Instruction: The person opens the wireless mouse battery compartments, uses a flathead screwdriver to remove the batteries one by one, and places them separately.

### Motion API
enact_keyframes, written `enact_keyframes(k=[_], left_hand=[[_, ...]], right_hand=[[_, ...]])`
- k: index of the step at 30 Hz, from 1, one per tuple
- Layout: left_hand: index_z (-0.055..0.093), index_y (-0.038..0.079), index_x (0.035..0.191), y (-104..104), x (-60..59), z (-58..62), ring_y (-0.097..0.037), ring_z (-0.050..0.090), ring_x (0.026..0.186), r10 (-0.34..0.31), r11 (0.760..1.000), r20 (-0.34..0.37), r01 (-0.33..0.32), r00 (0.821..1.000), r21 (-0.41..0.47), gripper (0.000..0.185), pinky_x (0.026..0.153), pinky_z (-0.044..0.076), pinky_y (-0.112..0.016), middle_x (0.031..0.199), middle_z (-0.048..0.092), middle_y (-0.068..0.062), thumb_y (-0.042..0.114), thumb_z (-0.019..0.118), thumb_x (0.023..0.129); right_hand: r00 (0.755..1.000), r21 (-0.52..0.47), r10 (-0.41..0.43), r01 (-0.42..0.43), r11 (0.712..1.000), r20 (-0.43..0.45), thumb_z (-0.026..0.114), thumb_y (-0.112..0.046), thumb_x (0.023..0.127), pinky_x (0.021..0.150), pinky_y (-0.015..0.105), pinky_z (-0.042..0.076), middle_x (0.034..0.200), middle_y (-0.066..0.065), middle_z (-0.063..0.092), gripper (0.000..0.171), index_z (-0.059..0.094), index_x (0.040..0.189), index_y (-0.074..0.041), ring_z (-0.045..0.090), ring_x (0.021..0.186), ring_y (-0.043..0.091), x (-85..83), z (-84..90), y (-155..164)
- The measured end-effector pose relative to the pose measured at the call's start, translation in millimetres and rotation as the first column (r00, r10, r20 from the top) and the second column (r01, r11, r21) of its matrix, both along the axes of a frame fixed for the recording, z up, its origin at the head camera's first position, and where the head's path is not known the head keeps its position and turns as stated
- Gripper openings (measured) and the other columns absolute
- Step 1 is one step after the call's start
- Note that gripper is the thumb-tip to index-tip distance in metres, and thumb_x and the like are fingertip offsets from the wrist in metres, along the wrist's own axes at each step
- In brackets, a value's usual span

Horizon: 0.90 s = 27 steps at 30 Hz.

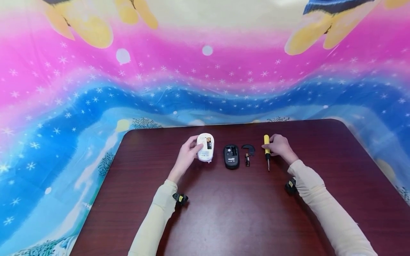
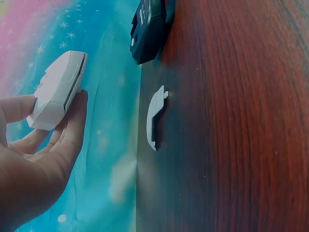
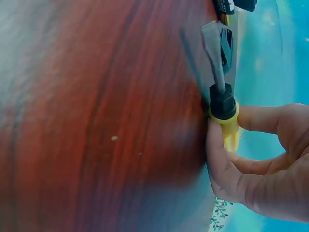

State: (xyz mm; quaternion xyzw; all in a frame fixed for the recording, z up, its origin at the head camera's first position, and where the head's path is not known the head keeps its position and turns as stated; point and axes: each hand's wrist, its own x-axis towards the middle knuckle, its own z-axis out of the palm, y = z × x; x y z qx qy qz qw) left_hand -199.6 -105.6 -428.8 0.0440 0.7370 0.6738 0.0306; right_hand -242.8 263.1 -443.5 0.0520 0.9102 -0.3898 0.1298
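Note:
My left hand (image 1: pixel 188 151) holds a white computer mouse (image 1: pixel 205 154) above the table, its underside showing and a battery (image 1: pixel 209 143) in its uncovered compartment. In the left wrist view, the thumb and fingers of my left hand (image 2: pixel 43 159) grip the mouse (image 2: pixel 58 89) by its sides. A white battery cover (image 2: pixel 156 118) lies on the table below it. The right hand (image 1: pixel 279 146) pinches a screwdriver by its yellow handle (image 1: pixel 267 142), the metal shaft (image 1: pixel 268 165) pointing toward the near side. Close up, the right wrist view shows its flat blade (image 3: pixel 211 41).
Between the hands, a black mouse (image 1: pixel 231 156) lies underside up with its battery compartment uncovered. Beside it are a loose battery (image 1: pixel 247 160) and a curved black cover (image 1: pixel 249 149). Behind the table's far edge (image 1: pixel 179 127) hangs a printed cloth (image 1: pixel 192 81).

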Motion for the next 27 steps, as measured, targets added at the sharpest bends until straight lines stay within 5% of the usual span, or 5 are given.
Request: enact_keyframes(k=[6,14,20,27], left_hand=[[0.053,-0.006,0.143,0,-0.4,1.5,-0.013,0.066,0.082,-0.008,1.0,0.011,0.008,1.0,-0.025,0.042,0.069,0.059,-0.037,0.105,0.067,-0.02,0.002,0.061,0.102],[0.055,-0.002,0.142,-2,1.6,-0.1,-0.011,0.065,0.08,0.008,1.0,0.009,-0.008,1.0,-0.027,0.041,0.066,0.057,-0.03,0.106,0.067,-0.019,0.005,0.062,0.103],[0.054,-0.002,0.141,0,2.0,-2.2,-0.014,0.065,0.08,-0.001,1.0,0.021,0.002,1.0,-0.027,0.038,0.069,0.058,-0.033,0.104,0.065,-0.019,0.004,0.059,0.103],[0.054,0.0,0.141,2,3.4,-1.6,-0.017,0.064,0.084,0.003,0.997,0.043,0.0,0.999,-0.079,0.039,0.068,0.056,-0.027,0.109,0.066,-0.02,0.007,0.06,0.104]], right_hand=[[1.0,0.0,0.0,0.0,1.0,0.009,0.067,-0.005,0.097,0.064,0.035,0.062,0.09,0.02,0.064,0.016,0.062,0.096,0.01,0.067,0.07,0.023,-3.6,2.4,-6],[0.994,-0.173,-0.077,0.064,0.983,-0.072,0.065,-0.005,0.097,0.075,0.041,0.062,0.11,0.033,0.064,0.043,0.048,0.129,0.019,0.071,0.07,0.013,-4.0,28.4,-13],[0.98,-0.392,-0.134,0.067,0.917,-0.147,0.067,-0.008,0.099,0.079,0.035,0.061,0.11,0.025,0.066,0.048,0.051,0.136,0.018,0.069,0.071,0.004,0.8,62.0,-30],[0.96,-0.608,-0.193,0.032,0.793,-0.202,0.073,-0.01,0.097,0.083,0.031,0.06,0.097,0.004,0.064,0.033,0.057,0.119,0.009,0.072,0.081,0.007,12.8,91.7,-52]])
